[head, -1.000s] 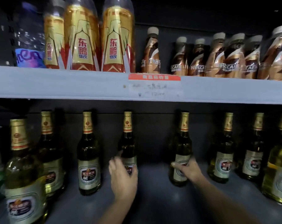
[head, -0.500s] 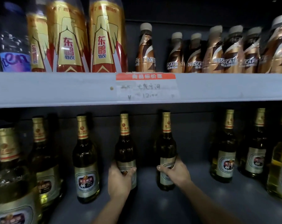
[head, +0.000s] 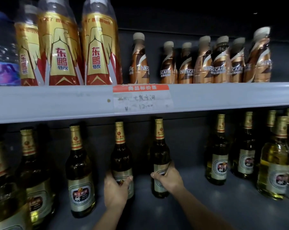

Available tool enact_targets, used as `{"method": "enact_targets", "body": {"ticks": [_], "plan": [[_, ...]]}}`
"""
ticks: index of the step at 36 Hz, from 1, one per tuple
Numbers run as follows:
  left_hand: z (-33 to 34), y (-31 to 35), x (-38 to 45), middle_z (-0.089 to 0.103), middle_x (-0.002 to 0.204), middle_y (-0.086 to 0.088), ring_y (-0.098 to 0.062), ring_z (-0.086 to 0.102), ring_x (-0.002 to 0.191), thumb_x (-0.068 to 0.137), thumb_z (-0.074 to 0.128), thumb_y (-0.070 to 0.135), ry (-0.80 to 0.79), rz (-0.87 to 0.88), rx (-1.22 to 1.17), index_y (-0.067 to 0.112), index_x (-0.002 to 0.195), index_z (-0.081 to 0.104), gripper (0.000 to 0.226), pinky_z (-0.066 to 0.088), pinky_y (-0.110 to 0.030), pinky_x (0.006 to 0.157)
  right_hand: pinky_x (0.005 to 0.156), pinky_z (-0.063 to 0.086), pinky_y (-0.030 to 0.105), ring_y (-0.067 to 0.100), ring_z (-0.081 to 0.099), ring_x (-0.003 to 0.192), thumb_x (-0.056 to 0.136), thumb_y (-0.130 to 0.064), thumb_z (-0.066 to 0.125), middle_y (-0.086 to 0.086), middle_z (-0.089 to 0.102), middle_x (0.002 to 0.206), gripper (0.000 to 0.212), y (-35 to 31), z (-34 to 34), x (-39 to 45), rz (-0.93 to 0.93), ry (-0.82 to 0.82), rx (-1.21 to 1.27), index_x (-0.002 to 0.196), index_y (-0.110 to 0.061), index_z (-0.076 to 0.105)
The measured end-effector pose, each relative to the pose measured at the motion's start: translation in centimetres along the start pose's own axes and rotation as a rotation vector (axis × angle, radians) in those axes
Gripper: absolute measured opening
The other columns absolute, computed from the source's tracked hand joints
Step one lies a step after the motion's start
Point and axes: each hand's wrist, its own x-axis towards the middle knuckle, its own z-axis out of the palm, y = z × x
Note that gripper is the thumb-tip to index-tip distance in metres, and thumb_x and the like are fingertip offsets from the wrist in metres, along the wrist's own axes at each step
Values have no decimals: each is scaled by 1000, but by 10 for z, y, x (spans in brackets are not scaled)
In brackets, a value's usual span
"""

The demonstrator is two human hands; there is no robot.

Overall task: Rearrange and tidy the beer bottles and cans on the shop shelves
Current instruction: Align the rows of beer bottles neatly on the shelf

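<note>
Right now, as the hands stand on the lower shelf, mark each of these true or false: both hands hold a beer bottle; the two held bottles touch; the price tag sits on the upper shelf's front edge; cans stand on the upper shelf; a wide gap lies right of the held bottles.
1. Both hands hold a beer bottle. True: the left hand grips one bottle, the right hand another bottle.
2. The held bottles touch. False: a gap shows between them.
3. The price tag sits on the upper shelf's front edge. True.
4. Cans stand on the upper shelf. False: only plastic bottles.
5. A wide gap lies right of the held bottles. True.
</note>
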Motion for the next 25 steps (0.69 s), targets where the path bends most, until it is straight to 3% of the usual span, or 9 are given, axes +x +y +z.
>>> {"method": "enact_targets", "body": {"ticks": [5,9,11,14,16,18,20,22,25], "plan": [[2,-1,-1,61,111,-14,-33,59,105,71,83,31,15,25,-2,9,118,50,61,49,-46,91,92,48,34,24,59,111,73,-39,81,2,62,118,70,4,-8,4,5,-34,15,125,-16,40],[5,2,-7,58,114,-19,-39,55,110,69,83,36,82,47,69,4,119,48,69,48,-50,90,88,46,34,21,58,112,71,-59,73,-3,59,118,72,9,-11,0,-20,-5,-33,124,-22,41],[6,7,-14,53,117,-25,-42,49,114,71,81,38,145,36,148,-3,119,47,72,46,-52,90,84,45,34,25,59,107,76,-62,66,0,60,112,64,11,-23,-5,-56,215,-18,121,-20,47],[6,16,-24,47,117,-32,-47,43,113,73,81,27,306,94,197,-12,119,45,70,39,-56,91,85,43,44,37,56,99,82,-43,59,15,60,103,50,23,-59,-6,-165,764,106,113,-4,56],[7,21,-26,47,115,-33,-47,43,110,74,80,20,399,131,194,-13,119,45,66,38,-58,91,92,36,48,39,50,109,78,-40,57,20,58,113,58,36,-88,1,-110,927,150,119,-1,53],[9,24,-28,47,113,-33,-48,43,109,75,78,15,426,161,180,-14,120,46,62,37,-59,91,101,30,49,41,39,124,81,-31,68,24,48,131,67,50,-116,12,7,877,123,134,1,42],[15,28,-33,48,108,-32,-48,44,106,77,76,12,419,201,170,-13,113,48,52,37,-58,89,108,26,47,41,31,133,79,-23,76,25,37,143,84,65,-136,26,71,684,70,144,2,28],[22,33,-40,48,103,-29,-45,45,103,78,74,9,402,237,148,-9,105,49,41,38,-56,87,111,28,45,39,31,136,74,-25,82,23,34,147,99,78,-145,40,112,499,61,147,0,21],[29,38,-54,47,104,-23,-38,44,102,79,72,7,365,263,101,-5,113,50,43,37,-53,89,110,33,48,40,34,136,68,-27,86,20,36,147,109,87,-148,55,172,395,55,150,-5,17]]}}
